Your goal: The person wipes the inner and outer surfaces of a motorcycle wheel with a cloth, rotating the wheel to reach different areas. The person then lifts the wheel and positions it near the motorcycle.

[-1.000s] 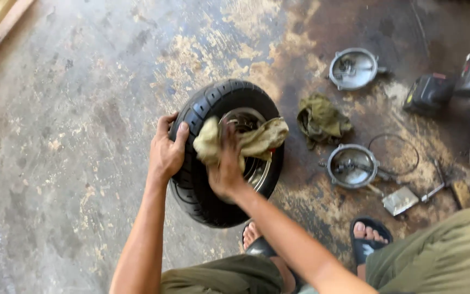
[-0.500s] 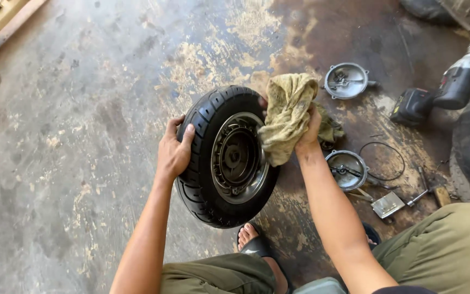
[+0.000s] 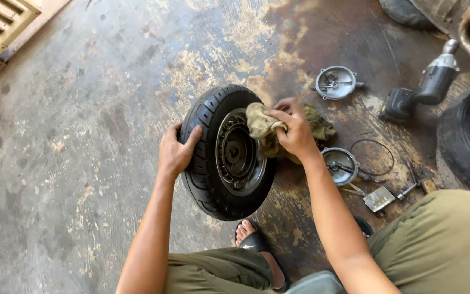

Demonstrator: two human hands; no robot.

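- Head view: small wheel (image 3: pixel 228 152) stands upright on the stained concrete floor (image 3: pixel 72 163), just ahead of the person's sandalled foot (image 3: pixel 254 239).
- Left hand (image 3: pixel 176 152) has its fingers curled over the tyre tread, steadying it.
- Right hand (image 3: pixel 295 130) has its fingers closed on a bunched rag (image 3: pixel 262 128), pressed at the metal rim's edge.
- Handling, as judged: wheel looks moderately heavy and rigid; rubber tread offers sure grip, and the greasy hub is likely slippery. Best hold is across the tread, on opposite sides.
- Rag is soft, light, pliable.
- Power drill (image 3: pixel 422 90) lies well apart.
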